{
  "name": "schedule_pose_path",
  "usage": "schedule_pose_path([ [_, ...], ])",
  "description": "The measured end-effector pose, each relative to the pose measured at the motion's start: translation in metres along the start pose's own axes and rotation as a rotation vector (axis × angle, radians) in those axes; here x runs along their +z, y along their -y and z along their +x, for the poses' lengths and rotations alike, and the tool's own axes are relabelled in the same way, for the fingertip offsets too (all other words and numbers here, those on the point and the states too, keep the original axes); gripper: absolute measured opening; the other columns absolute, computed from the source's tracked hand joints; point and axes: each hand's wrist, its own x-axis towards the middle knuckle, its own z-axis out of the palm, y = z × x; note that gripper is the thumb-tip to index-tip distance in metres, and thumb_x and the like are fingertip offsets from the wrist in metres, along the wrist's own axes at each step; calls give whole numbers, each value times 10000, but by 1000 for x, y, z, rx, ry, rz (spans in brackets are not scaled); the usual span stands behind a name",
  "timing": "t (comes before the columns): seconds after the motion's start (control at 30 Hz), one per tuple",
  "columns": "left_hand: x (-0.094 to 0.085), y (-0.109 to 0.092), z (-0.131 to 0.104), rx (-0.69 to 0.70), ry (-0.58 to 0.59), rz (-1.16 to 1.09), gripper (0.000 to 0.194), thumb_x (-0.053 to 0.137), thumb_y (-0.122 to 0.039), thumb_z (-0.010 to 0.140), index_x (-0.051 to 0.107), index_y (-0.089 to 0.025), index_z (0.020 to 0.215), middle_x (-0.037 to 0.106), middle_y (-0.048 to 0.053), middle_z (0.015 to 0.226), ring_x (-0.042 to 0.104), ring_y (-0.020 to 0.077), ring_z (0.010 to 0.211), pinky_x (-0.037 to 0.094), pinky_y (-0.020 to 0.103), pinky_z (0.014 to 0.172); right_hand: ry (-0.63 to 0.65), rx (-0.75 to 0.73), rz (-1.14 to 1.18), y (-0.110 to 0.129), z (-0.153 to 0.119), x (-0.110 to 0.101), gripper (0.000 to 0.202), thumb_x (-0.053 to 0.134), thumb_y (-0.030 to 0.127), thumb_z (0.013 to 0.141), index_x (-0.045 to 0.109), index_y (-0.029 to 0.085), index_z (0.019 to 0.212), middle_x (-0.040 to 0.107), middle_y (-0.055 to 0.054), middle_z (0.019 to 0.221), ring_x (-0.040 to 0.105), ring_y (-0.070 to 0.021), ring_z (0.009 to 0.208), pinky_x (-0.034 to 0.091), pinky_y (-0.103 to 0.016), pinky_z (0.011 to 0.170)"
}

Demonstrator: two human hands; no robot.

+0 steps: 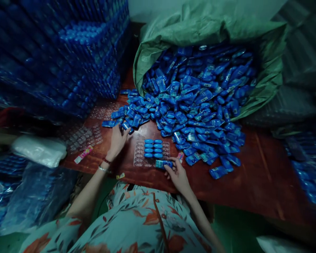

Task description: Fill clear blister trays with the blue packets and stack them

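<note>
My right hand pinches a small blue packet at the near right corner of a clear plastic blister tray. Two columns of glossy blue oval pieces fill the middle of that tray, while its side cavities hold nothing. To the left, my left hand reaches to the edge of the pile, thumb and fingers apart beside a blue packet. Whether its fingertips grip that packet is hard to see. The large heap of blue packets spills out of a green woven sack onto the reddish-brown table.
Tall stacks of filled blue trays rise at the left. Clear trays lie near a pink strip and a white plastic bag. A yellow scrap rests by the front edge. More blue packs sit at the far right.
</note>
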Motion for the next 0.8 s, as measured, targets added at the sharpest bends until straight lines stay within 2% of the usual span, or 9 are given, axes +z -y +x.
schedule_pose_path([
  [0.13,13,1,32,-104,109,85,584,688,-344,740,445,-123,1224,477,179,1198,509,319,1115,417,468,945,52,72,161,-7,-3,3,341,589,443,787,449,220,1003,567,57,669,534,-98,445,406,-192,371],
  [0.23,13,2,41,-156,232,92,551,715,-276,694,475,-111,1162,501,159,1150,535,303,1069,422,446,934,-54,-25,10,-3,-10,0,295,595,387,800,498,207,1012,622,7,783,593,-113,590,487,-219,508],
  [0.33,4,7,34,-106,325,31,511,716,-260,668,485,-117,1101,563,105,1031,569,259,961,445,414,887,-116,-187,-238,5,-14,-3,214,564,303,848,549,214,1042,647,-26,905,620,-141,747,523,-268,677],
  [0.4,-4,11,21,-63,324,-45,460,683,-284,695,483,-138,1083,583,70,971,580,216,869,466,376,827,-86,-343,-336,8,-12,-2,185,513,235,884,564,225,1061,643,-42,987,620,-162,871,517,-305,792],
  [0.47,-13,12,0,-41,260,-121,405,645,-317,737,487,-159,1075,594,52,950,580,186,828,474,343,793,-19,-503,-415,10,-8,-1,234,451,167,905,567,228,1100,624,-62,1062,591,-179,999,489,-332,891],
  [0.53,-22,9,-26,-53,171,-191,361,612,-343,778,501,-180,1080,601,45,967,587,172,839,482,317,774,50,-593,-531,12,-3,1,295,408,124,911,560,216,1147,615,-79,1057,583,-185,1004,489,-329,891],
  [0.67,-31,-8,-79,-51,12,-297,270,617,-315,812,546,-203,1048,616,29,954,609,159,859,504,281,749,133,-596,-873,26,-1,7,327,389,86,900,572,182,1154,608,-82,934,584,-188,860,509,-294,759],
  [0.73,-30,-19,-99,57,23,-322,203,602,-253,834,566,-202,1027,625,23,920,615,150,846,511,278,767,180,-576,-1052,38,-2,13,346,398,51,876,581,181,1140,601,-79,915,574,-192,840,500,-293,736],
  [0.8,-26,-28,-111,205,109,-329,193,551,-189,866,574,-205,1056,628,33,932,618,144,855,517,274,780,214,-553,-1182,49,-4,20,353,416,27,852,586,181,1121,597,-80,928,567,-201,859,491,-306,757],
])
